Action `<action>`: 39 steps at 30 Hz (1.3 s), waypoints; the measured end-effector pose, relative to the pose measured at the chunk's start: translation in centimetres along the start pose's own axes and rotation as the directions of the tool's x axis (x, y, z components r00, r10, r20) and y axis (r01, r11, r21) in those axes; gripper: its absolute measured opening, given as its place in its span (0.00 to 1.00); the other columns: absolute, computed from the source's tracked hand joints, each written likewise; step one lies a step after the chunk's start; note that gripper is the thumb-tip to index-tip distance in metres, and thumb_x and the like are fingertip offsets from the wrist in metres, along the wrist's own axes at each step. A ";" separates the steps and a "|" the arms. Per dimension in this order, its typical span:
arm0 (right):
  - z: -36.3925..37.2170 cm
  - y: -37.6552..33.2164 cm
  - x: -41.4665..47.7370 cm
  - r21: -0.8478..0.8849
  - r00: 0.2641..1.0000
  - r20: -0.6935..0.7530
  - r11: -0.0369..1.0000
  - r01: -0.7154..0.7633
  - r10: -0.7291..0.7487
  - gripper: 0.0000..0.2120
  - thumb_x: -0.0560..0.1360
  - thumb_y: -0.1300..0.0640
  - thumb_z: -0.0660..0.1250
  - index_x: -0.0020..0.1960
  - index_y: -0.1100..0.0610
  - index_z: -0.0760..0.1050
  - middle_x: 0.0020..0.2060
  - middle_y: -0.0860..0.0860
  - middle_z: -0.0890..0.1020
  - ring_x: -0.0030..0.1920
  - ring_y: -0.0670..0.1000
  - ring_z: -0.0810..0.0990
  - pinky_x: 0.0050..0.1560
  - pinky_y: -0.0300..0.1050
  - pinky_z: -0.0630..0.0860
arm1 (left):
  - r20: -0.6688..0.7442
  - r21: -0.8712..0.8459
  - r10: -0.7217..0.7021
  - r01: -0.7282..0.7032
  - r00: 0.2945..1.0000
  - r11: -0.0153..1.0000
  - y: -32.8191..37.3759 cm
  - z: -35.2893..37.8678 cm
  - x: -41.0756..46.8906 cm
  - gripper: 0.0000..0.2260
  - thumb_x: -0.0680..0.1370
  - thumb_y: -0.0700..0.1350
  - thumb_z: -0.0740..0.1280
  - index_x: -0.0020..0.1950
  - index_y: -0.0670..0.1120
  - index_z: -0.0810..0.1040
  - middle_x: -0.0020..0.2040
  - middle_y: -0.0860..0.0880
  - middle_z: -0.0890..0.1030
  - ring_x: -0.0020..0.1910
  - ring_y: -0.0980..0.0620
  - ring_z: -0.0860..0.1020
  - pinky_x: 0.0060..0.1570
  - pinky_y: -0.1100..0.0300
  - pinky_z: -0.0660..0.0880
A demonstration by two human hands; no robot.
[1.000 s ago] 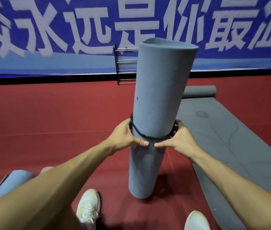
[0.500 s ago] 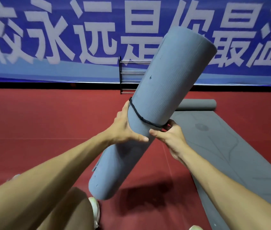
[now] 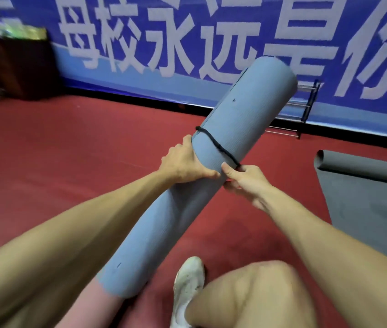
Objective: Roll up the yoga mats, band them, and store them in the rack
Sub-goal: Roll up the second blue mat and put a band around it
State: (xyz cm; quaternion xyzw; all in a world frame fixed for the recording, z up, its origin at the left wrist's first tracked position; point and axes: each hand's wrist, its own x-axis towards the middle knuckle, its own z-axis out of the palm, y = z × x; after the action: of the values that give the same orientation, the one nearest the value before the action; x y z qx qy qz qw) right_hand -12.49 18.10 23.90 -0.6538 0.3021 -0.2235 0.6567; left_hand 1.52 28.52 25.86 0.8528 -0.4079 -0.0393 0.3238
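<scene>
A red sports floor [image 3: 69, 150] fills the frame's middle. A rolled blue-grey foam yoga mat [image 3: 183, 216] slants from lower centre to upper right, its top overlapping the slim metal rack [image 3: 303, 110]. Left hand [image 3: 183, 163] and right hand [image 3: 244, 181] each close their grip round the roll mid-frame, just below its thin black band [image 3: 216, 144].

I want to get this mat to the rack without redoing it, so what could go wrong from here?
1. The single black band sits slanted across the rolled mat, near its middle; it might slide and let the ends loosen.
2. The roll is tilted, held around the middle by the left hand and right hand, so it could swing or slip.
3. The grey mat lies partly unrolled on the floor near the rack: a possible trip.
</scene>
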 end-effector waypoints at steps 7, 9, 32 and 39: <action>13.5 4.7 2.7 -0.288 0.983 0.082 0.948 -0.131 0.161 0.10 0.74 0.57 0.71 0.49 0.64 0.78 0.44 0.58 0.83 0.43 0.56 0.83 0.35 0.41 0.66 | -0.024 0.154 -0.307 0.307 0.951 0.939 -13.4 -3.4 -2.6 0.51 0.51 0.69 0.74 0.67 0.49 0.61 0.59 0.46 0.75 0.61 0.42 0.72 0.59 0.42 0.71; 16.5 6.6 3.0 -0.428 0.977 0.132 0.899 -0.095 0.165 0.11 0.73 0.58 0.71 0.50 0.65 0.81 0.48 0.59 0.84 0.50 0.59 0.83 0.35 0.42 0.68 | -0.026 0.194 -0.389 0.386 0.921 0.902 -17.4 -3.6 -3.7 0.50 0.53 0.68 0.75 0.68 0.50 0.61 0.60 0.46 0.75 0.62 0.42 0.71 0.59 0.42 0.69; 22.9 21.9 5.5 -0.845 0.849 0.261 0.534 -0.030 0.460 0.10 0.72 0.51 0.72 0.38 0.55 0.76 0.39 0.52 0.77 0.43 0.54 0.75 0.32 0.38 0.67 | 0.092 0.368 -0.693 0.623 0.715 0.691 -36.0 5.2 -10.0 0.50 0.63 0.60 0.77 0.75 0.46 0.54 0.70 0.41 0.63 0.70 0.39 0.63 0.65 0.41 0.62; 19.7 15.3 4.5 -0.916 0.897 0.232 0.395 0.070 0.377 0.17 0.72 0.50 0.70 0.57 0.59 0.78 0.56 0.56 0.80 0.56 0.55 0.78 0.44 0.40 0.68 | 0.076 0.399 -0.521 0.453 0.850 0.797 -28.1 4.5 -7.1 0.36 0.69 0.47 0.72 0.73 0.45 0.60 0.68 0.43 0.65 0.69 0.41 0.65 0.71 0.40 0.54</action>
State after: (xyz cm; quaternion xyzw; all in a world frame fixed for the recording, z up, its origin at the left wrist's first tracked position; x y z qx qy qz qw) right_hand 2.81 29.94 7.52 -0.9024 0.2919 0.1798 0.2609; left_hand 14.18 44.14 4.49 0.9667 -0.2019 -0.1223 0.0990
